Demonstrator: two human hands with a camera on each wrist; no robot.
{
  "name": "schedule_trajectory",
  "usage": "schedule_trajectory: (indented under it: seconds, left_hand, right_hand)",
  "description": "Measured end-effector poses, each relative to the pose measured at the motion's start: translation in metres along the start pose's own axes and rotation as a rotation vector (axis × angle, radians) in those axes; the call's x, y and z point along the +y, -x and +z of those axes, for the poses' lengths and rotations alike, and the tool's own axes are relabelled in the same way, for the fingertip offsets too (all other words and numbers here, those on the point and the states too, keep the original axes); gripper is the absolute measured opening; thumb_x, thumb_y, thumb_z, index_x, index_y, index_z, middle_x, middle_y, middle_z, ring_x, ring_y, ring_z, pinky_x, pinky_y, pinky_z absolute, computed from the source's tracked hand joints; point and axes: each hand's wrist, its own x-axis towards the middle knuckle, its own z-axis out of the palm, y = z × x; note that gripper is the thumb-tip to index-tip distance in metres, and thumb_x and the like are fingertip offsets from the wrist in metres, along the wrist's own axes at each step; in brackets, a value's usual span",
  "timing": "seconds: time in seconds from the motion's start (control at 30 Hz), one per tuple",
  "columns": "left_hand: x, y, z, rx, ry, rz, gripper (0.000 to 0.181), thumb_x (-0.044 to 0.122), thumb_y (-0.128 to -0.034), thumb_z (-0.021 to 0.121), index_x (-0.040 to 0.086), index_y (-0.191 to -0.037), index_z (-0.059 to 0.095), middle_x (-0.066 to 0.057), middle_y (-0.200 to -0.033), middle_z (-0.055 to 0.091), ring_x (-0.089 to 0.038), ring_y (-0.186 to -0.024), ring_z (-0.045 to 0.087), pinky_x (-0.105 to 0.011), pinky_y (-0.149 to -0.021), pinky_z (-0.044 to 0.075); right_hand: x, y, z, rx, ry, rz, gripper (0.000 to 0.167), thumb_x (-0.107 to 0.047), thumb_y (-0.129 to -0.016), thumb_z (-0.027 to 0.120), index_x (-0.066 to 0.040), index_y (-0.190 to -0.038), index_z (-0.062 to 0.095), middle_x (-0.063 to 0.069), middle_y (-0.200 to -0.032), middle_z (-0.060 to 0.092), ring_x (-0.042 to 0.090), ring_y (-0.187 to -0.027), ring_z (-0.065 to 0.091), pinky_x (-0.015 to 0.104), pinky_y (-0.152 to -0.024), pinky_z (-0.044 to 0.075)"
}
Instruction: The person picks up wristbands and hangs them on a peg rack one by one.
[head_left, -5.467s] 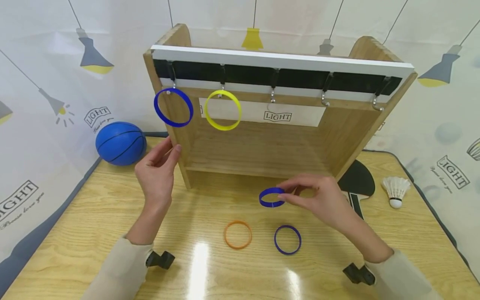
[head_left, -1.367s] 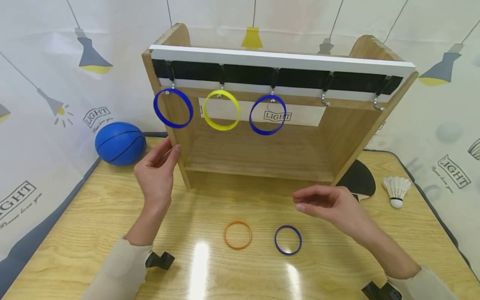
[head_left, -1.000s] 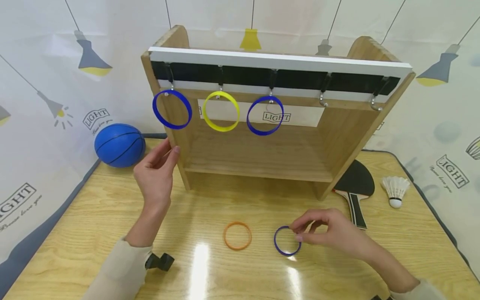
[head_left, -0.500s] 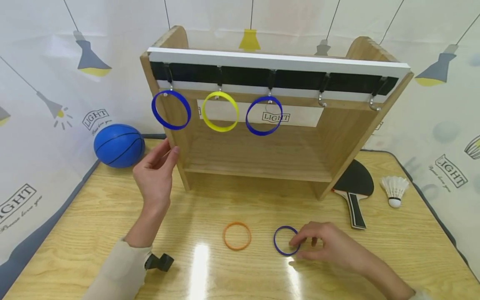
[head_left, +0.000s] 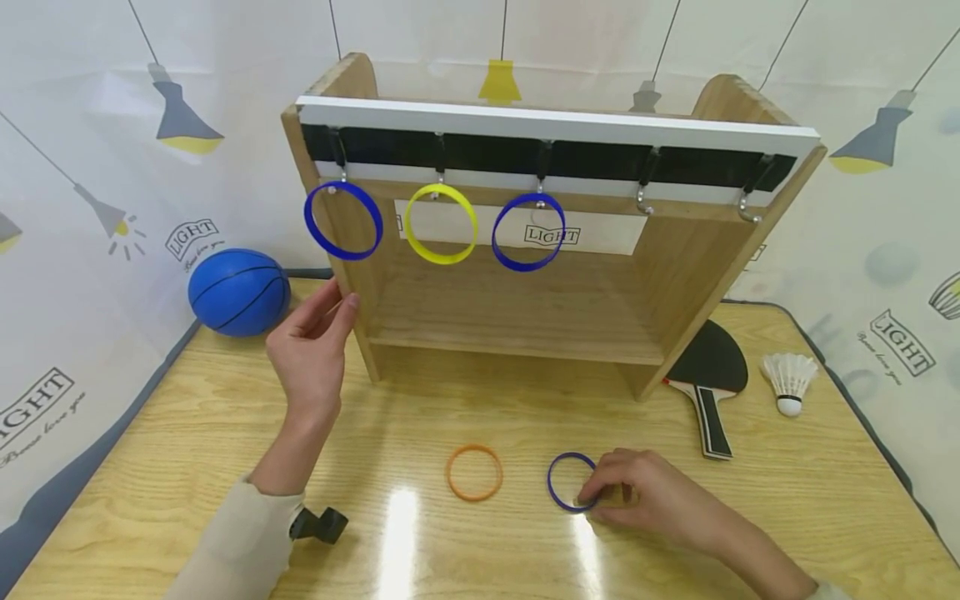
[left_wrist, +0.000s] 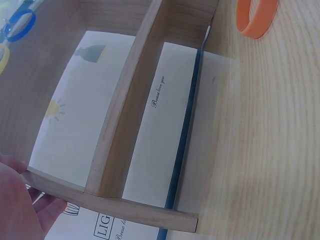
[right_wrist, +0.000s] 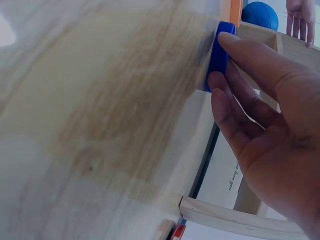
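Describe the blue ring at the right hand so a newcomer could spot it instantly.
Find the wooden rack with hooks, then the tabletop in front of it. Right of the orange ring in the head view lies the blue ring, pinched by the right hand. The other two blue rings hang from hooks; only this one is on the tabletop.

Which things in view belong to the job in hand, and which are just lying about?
Seemingly part of the job:
Loose blue ring, pinched by the right hand
Orange ring, on the table
Left hung blue ring
Hung yellow ring
Middle hung blue ring
Hook strip
Wooden shelf, held by the left hand

Apparently just lying about:
Blue ball
Paddle
Shuttlecock
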Motion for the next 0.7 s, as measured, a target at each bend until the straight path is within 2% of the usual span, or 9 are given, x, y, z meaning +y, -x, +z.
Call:
schedule_trajectory:
  seconds: [0.17,0.33,0.53,0.7]
  left_hand:
    - [0.000,0.000,0.000,0.002,0.005,0.004,0.029,0.005,-0.0809,0.081,0.002,-0.109,0.075,-0.016,-0.105,0.072,-0.020,-0.090,0.072,-0.025,-0.077,0.057]
    - [0.000,0.000,0.000,0.002,0.010,0.002,0.029,0.005,-0.0808,0.081,0.002,-0.109,0.075,-0.016,-0.105,0.072,-0.020,-0.090,0.072,-0.025,-0.077,0.057]
    - [0.001,0.000,0.000,0.000,0.013,-0.007,0.029,0.006,-0.0809,0.081,0.003,-0.109,0.075,-0.016,-0.106,0.072,-0.020,-0.090,0.072,-0.025,-0.078,0.057]
    - [0.000,0.000,0.000,0.001,0.006,-0.012,0.029,0.006,-0.0808,0.081,0.003,-0.109,0.075,-0.015,-0.105,0.072,-0.020,-0.091,0.072,-0.025,-0.078,0.057]
  right_hand:
    - [0.001,0.000,0.001,0.008,0.008,-0.011,0.020,-0.009,-0.084,0.079,-0.026,-0.093,0.072,-0.014,-0.091,0.064,0.005,-0.073,0.057,0.022,-0.059,0.052]
    - [-0.003,-0.001,-0.003,0.027,-0.010,0.014,0.018,-0.011,-0.087,0.077,-0.026,-0.095,0.072,-0.014,-0.091,0.065,0.003,-0.071,0.057,0.021,-0.057,0.052]
    - [-0.007,-0.005,-0.007,0.071,-0.006,-0.001,0.023,-0.004,-0.083,0.078,-0.022,-0.097,0.072,-0.011,-0.087,0.067,0.002,-0.073,0.060,0.023,-0.060,0.054]
    - [-0.010,-0.007,-0.010,0.087,-0.009,0.027,0.028,0.001,-0.079,0.080,-0.015,-0.100,0.071,-0.008,-0.088,0.068,0.003,-0.075,0.063,0.028,-0.063,0.057]
